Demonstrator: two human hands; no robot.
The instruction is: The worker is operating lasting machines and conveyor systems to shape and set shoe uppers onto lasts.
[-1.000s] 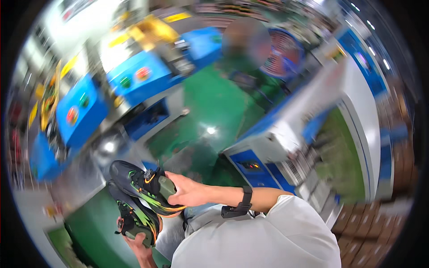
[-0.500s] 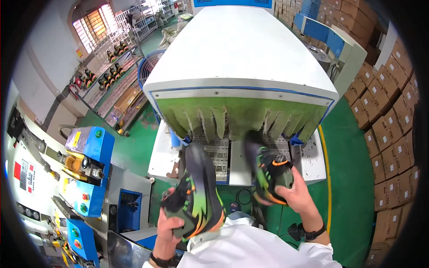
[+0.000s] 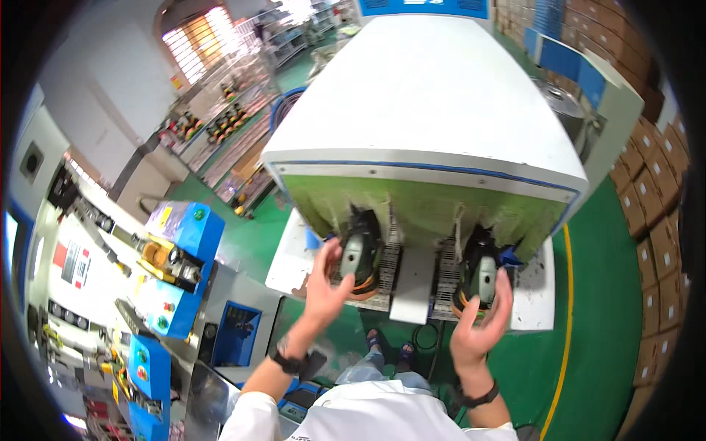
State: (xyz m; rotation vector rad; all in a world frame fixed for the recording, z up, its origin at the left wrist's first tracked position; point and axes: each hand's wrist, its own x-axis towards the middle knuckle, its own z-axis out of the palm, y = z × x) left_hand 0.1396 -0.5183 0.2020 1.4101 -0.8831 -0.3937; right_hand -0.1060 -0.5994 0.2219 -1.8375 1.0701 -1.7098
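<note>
The left shoe (image 3: pixel 370 253) sits between one and two o'clock from the person's left hand (image 3: pixel 326 290), the right shoe (image 3: pixel 471 273) at twelve from the right hand (image 3: pixel 476 336), both on mesh belts (image 3: pixel 390 272) at the green flaps (image 3: pixel 423 198) of a white machine (image 3: pixel 434 95). Both hands are wide, thumbs parted from fingers; whether they touch the shoes cannot be told. Brown boxes (image 3: pixel 657 228) stand stacked at three o'clock.

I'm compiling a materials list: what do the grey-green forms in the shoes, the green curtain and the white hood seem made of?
Forms: probably hard plastic, smooth and evenly coloured.
Curtain: likely heavy cloth, matte, with slits and ragged edges.
Hood: perhaps painted sheet metal or moulded plastic, smooth, white, with screws along its front.
</note>
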